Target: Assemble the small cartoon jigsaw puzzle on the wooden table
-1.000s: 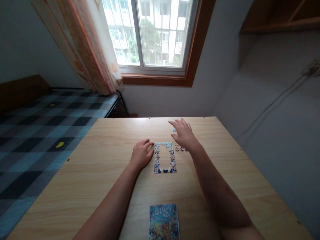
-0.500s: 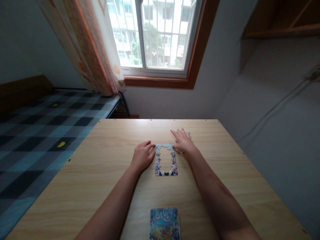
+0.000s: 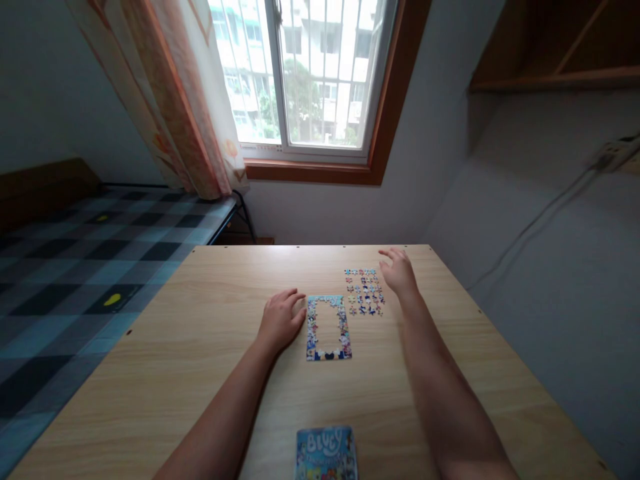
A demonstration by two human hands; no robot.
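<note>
A jigsaw puzzle frame (image 3: 345, 333) lies on the table, its outer border joined and its middle showing bare wood. My left hand (image 3: 281, 319) rests at the frame's left edge, fingers spread and fingertips near the upper left corner. To the right of the frame, loose puzzle pieces (image 3: 366, 289) are laid out in rows. My right hand (image 3: 399, 270) is just right of the rows' far end, fingers apart, with nothing visible in it. Close to me lies a blue box (image 3: 326, 453) with "Bluey" on its lid.
The wooden table (image 3: 210, 393) reaches toward the wall below a barred window (image 3: 325, 80). At the left stands a bed (image 3: 115, 267) with a checked cover, beside a patterned curtain (image 3: 175, 100). A cable (image 3: 535, 223) runs down the right wall, under a wooden shelf (image 3: 550, 83).
My right hand has moved right and away from the puzzle frame, uncovering the rows of loose pieces. My left hand stays by the frame. The whole view has shifted slightly.
</note>
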